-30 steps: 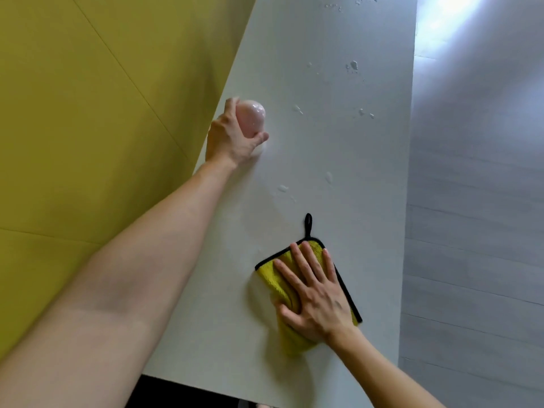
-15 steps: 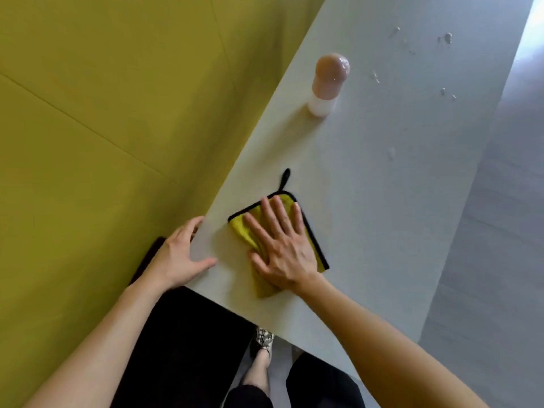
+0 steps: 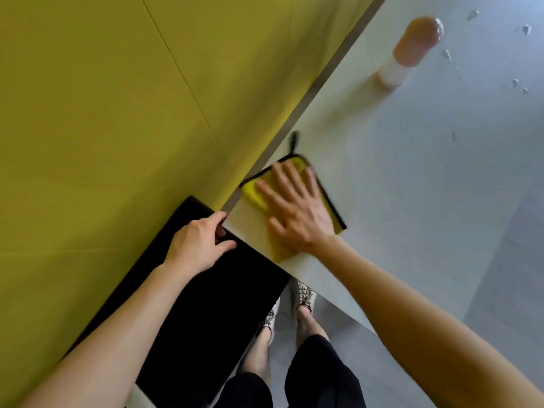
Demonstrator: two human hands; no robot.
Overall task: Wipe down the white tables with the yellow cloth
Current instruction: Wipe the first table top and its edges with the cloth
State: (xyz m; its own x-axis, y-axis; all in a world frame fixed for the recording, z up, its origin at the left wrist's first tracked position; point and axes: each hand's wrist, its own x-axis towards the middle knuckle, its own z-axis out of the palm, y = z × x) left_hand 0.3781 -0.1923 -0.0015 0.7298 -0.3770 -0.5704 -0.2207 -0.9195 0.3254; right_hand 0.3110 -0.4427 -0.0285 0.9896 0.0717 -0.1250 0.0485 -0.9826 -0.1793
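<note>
- A yellow-green panelled wall (image 3: 117, 113) fills the upper left of the frame, and the long edge of the white table (image 3: 382, 178) runs just beside it.
- A flat black surface (image 3: 206, 313) lies at lower centre, between the wall and the table's near corner.
- A pink-capped bottle (image 3: 412, 51) with a white body stands on the table at upper right. It is blurred, so what is in it cannot be told.
- Small pale specks (image 3: 447, 55) dot the tabletop near the bottle (possibly droplets).
- The yellow cloth (image 3: 253, 192), trimmed in black with a loop, lies on the table's near corner at frame centre.
- The right hand (image 3: 294, 213) presses flat on the cloth with its fingers spread, covering most of it.
- The left hand (image 3: 197, 245) grips the table corner with curled fingers, near the right hand but not touching it.
- Patterned shoes (image 3: 304, 295) stand on the grey floor below.
</note>
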